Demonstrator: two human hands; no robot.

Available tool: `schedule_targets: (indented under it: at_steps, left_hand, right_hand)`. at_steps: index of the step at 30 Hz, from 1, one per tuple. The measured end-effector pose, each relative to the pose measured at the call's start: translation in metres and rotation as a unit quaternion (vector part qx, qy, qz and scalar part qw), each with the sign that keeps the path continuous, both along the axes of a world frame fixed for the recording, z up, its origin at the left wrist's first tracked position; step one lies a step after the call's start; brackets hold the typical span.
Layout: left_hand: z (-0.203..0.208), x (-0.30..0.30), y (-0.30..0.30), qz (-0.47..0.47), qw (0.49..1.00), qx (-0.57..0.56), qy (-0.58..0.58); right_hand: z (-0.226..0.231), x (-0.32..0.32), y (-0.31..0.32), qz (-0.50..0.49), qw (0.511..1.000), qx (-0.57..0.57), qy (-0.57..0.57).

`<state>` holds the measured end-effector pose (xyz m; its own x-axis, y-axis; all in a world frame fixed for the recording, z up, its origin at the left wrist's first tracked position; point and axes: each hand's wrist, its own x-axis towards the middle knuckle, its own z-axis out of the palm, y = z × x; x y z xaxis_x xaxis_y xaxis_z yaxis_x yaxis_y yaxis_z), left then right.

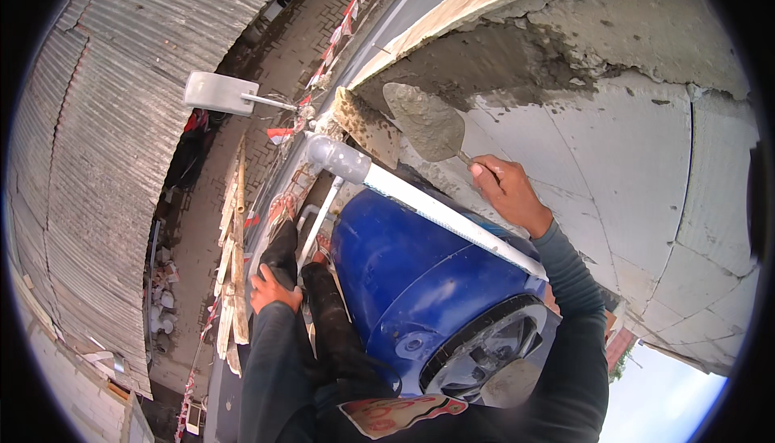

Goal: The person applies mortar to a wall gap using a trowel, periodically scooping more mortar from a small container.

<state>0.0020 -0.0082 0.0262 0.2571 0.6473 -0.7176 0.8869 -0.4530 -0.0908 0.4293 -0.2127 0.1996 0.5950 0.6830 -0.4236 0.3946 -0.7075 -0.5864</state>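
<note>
My right hand is closed round the handle of a pointed trowel, whose blade is coated with grey mortar. The blade is in front of a wall of pale grey panels. Along the wall's upper part runs a band of darker, wet-looking mortar. Lower left, my left hand rests against my dark-trousered leg, fingers apart and holding nothing. Between my arms stands a big blue plastic drum, and a white pipe with a grey elbow crosses above it.
A mortar-spattered board leans by the wall's corner. Far below lie a paved street and a corrugated roof. Long wooden pieces stand at left, near red-and-white bunting and a lamp head. Beside the drum is a dark-rimmed round opening.
</note>
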Motion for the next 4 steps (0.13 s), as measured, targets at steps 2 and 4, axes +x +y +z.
schedule_targets:
  at_steps: [2, 4]
  left_hand:
    - [0.002, -0.001, 0.001, 0.003, 1.000, -0.002, 0.004]
    - [0.000, 0.001, 0.000, 0.004, 1.000, -0.020, 0.009]
  right_hand:
    - [0.009, 0.003, 0.010, -0.029, 0.988, -0.030, 0.151]
    - [0.010, 0.014, 0.013, -0.066, 0.953, -0.054, 0.289]
